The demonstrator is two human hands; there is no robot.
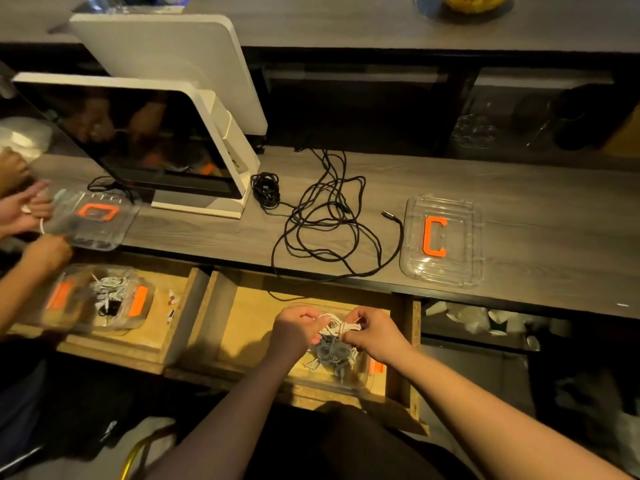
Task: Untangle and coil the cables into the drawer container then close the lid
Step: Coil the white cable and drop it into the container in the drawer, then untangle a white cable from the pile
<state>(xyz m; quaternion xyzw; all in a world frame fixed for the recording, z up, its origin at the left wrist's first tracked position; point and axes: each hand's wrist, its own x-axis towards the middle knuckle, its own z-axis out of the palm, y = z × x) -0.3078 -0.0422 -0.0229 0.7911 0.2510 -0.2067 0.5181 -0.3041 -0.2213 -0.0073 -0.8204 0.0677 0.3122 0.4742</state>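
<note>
Across a long grey wood-grain counter point(519, 202), a white point-of-sale terminal point(145, 140) with a dark screen is seen at the left, its stand resting on the countertop. Below the counter edge, two pale wooden drawers are pulled open side by side; the right-hand drawer point(242, 327) holds a clear plastic container point(353, 379) with an orange clip on its near right side. A clear lid point(441, 240) marked with an orange C-shaped handle is laid flat on the counter at the right, well apart from the container. Between lid and terminal, a long black cable point(325, 230) is sprawled in loose, overlapping loops, one tight coil bunched near the terminal's base and one plug end lying just beside the lid. Over the container, a small bundle of white cable point(337, 327) is held up, its strands wound and crossed into a knot, with a grey tangle of further cables point(332, 351) heaped in the container directly beneath it. The left hand point(294, 329) is clenched around the left side of the white bundle, while the right hand point(375, 336) is pinching its right side between thumb and fingertips. At the far left, a second person's hands point(24, 209) are seen beside another lid point(91, 220) and a second cable-filled container point(100, 299).
</note>
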